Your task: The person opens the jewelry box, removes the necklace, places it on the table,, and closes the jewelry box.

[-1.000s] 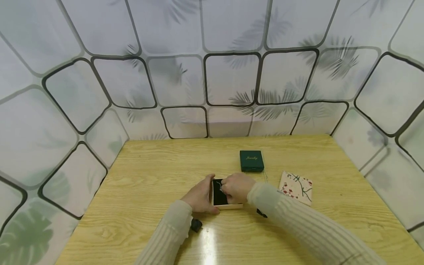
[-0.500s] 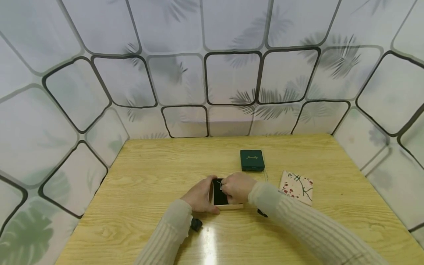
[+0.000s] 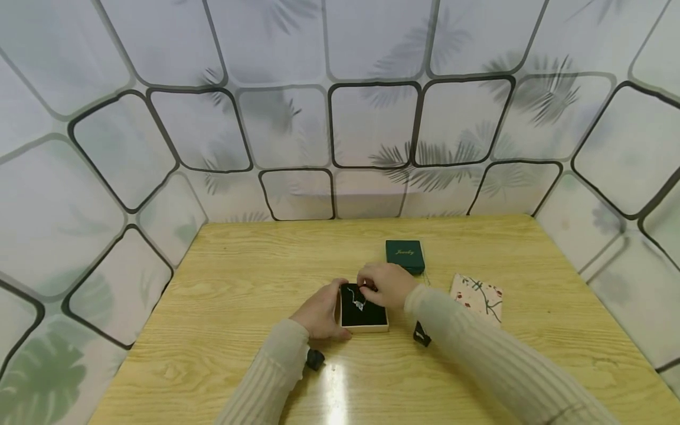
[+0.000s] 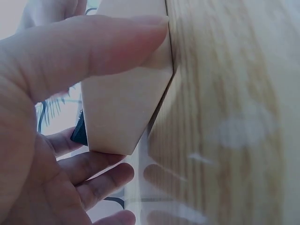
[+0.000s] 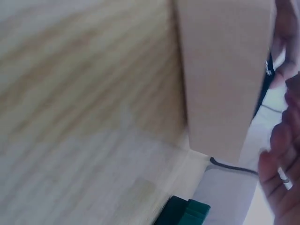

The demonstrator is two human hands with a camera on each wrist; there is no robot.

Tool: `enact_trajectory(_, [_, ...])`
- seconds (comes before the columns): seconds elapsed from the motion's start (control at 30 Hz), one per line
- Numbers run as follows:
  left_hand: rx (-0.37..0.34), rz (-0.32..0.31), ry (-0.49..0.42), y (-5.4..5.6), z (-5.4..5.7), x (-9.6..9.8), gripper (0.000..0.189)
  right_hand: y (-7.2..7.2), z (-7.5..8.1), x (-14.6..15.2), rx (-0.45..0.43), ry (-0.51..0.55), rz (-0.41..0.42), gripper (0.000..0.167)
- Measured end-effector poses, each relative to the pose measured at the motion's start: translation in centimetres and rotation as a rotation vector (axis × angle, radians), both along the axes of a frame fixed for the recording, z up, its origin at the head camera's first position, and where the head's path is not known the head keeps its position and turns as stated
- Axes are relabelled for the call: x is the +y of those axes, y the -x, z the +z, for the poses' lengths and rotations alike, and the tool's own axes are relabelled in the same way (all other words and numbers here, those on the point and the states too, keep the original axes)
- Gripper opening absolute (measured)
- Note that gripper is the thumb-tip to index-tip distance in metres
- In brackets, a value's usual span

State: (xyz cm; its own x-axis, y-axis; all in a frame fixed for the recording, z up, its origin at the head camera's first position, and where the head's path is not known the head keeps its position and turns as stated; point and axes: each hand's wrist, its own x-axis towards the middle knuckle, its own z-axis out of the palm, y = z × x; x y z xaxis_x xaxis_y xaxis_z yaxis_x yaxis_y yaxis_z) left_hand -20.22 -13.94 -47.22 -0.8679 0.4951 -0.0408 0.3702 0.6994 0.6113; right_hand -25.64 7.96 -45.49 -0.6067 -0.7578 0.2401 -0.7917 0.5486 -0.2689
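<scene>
My left hand [image 3: 322,310] grips a shallow pale box [image 3: 366,329] by its left side, thumb at the front and fingers behind. In the left wrist view the thumb presses on the box's pale wall [image 4: 122,108]. A silver necklace [image 3: 360,305] with a sparkling pendant lies on the black insert [image 3: 366,317]. Curled over the box's back right corner, my right hand [image 3: 390,284] pinches the necklace's chain at the fingertips, which partly hide it. The right wrist view has the right hand's fingers [image 5: 283,150] beside the box wall.
Behind the right hand sits a dark green box [image 3: 405,254] lettered "Jewelry", with a thin chain along its right side. A flower-patterned flat square [image 3: 483,297] lies to the right, partly behind the sleeve. Small dark objects sit by both wrists on the wooden table [image 3: 255,260].
My right hand has moved up and right, from over the middle of the insert to its back right corner, uncovering the pendant. The left hand keeps its grip on the box.
</scene>
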Motion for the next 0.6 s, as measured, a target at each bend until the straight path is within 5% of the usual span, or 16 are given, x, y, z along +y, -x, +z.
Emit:
enact_trajectory(0.23, [0.0,0.001,0.019,-0.03,0.02,0.03,0.112,0.84,0.39,-0.08,-0.236,-0.059,-0.132,0.028])
enact_trajectory(0.6, [0.005,-0.006,0.0,0.01,0.0,-0.02,0.111,0.54,0.83,-0.27,-0.266,-0.04,-0.094,0.022])
